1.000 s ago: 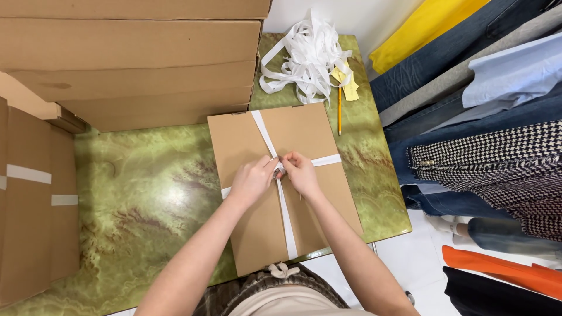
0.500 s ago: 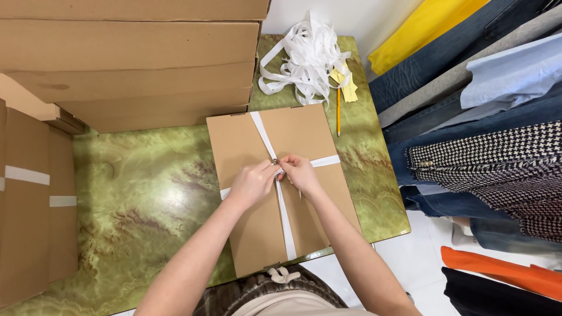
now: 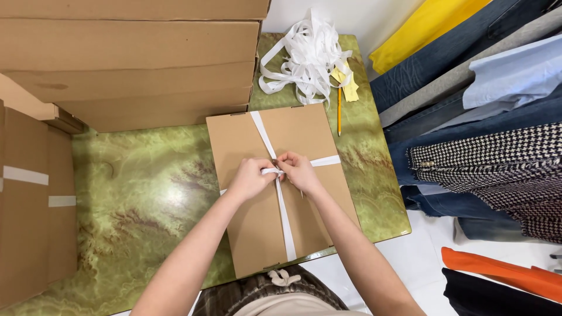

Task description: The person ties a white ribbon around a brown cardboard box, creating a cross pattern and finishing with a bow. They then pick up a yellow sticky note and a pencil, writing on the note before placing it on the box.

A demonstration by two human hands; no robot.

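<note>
Scanning left to right: stacked brown cardboard cartons fill the left and back of the green marbled tabletop. Left hand and right hand meet at the centre of a flat brown cardboard box, both pinching the white flat ribbon where its two bands cross. Ribbon already wraps the box both ways — the knot looks unfinished, ends held between fingers. Behind sit a loose white ribbon pile and a yellow pencil — folded fabrics stacked far right.
</note>
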